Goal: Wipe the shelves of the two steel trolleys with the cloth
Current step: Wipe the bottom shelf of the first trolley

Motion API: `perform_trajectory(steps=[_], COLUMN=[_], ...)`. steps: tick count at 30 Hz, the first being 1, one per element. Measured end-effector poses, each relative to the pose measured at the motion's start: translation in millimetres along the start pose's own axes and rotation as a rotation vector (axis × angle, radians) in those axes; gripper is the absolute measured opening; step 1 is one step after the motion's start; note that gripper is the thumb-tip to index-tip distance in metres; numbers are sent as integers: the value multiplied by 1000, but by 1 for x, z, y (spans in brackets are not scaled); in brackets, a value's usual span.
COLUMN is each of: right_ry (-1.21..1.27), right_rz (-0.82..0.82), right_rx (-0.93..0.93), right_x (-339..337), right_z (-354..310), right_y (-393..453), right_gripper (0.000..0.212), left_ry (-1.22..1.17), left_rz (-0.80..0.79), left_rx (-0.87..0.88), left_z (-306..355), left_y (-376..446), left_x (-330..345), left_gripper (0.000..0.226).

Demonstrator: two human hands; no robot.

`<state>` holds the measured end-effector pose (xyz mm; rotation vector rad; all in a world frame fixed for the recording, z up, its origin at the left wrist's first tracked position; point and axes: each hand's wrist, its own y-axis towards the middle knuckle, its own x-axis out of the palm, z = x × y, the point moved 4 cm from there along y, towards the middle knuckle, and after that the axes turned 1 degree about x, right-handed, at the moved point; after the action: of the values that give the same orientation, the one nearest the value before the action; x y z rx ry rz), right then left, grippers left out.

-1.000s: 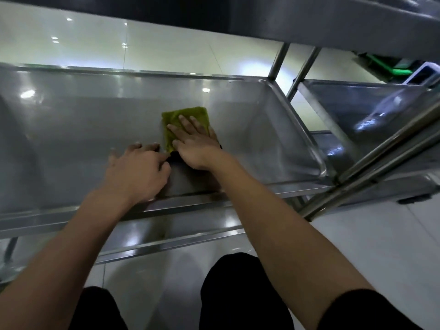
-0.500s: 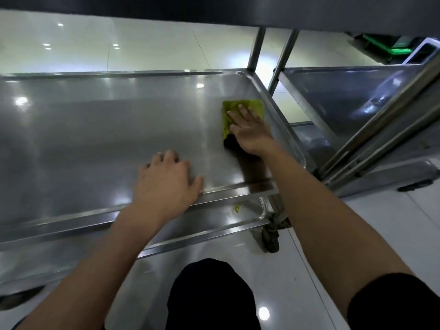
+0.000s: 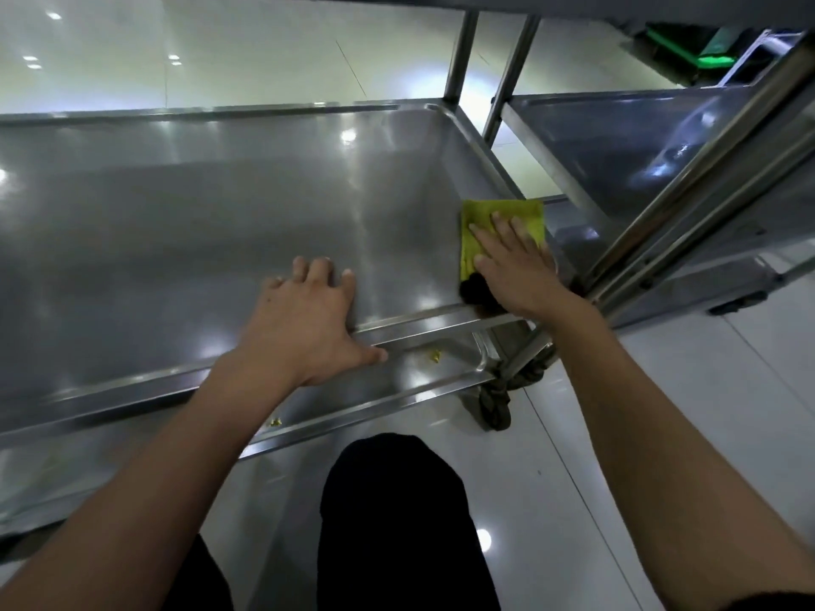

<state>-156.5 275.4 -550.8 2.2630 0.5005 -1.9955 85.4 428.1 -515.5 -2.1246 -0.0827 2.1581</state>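
A yellow-green cloth [image 3: 498, 216] lies flat at the near right corner of the middle shelf [image 3: 198, 222] of the steel trolley in front of me. My right hand [image 3: 514, 266] presses down on the cloth with fingers spread. My left hand [image 3: 304, 319] rests palm down on the shelf's front rim, fingers apart, holding nothing. A second steel trolley [image 3: 617, 138] stands to the right, its shelf beside the first. The lower shelf [image 3: 397, 381] shows under the front rim.
Slanted steel handle bars [image 3: 688, 205] of the second trolley cross at the right, close to my right hand. Upright posts [image 3: 461, 55] rise at the far right corner. A castor wheel [image 3: 496, 403] sits below. Small yellow crumbs [image 3: 434, 355] lie on the lower shelf. My dark-trousered knees are at the bottom.
My right hand has slid the cloth from the shelf's middle to its right edge and then back toward the near right corner. My left hand has shifted right along the front rim.
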Motion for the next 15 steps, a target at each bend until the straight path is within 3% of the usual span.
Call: perform_trajectory(steps=[9,15], right_ry=[150,191], right_rz=[205,308], right_rx=[3,-23], right_x=[18,21], right_z=[-56,-82], right_y=[-93,-92], right_gripper=[57,54], left_ry=[-65,-80], left_rz=[92,93], left_rx=[7,8], left_z=[-6,-23], left_y=[0,14], left_x=[6,5], left_gripper=[94,97])
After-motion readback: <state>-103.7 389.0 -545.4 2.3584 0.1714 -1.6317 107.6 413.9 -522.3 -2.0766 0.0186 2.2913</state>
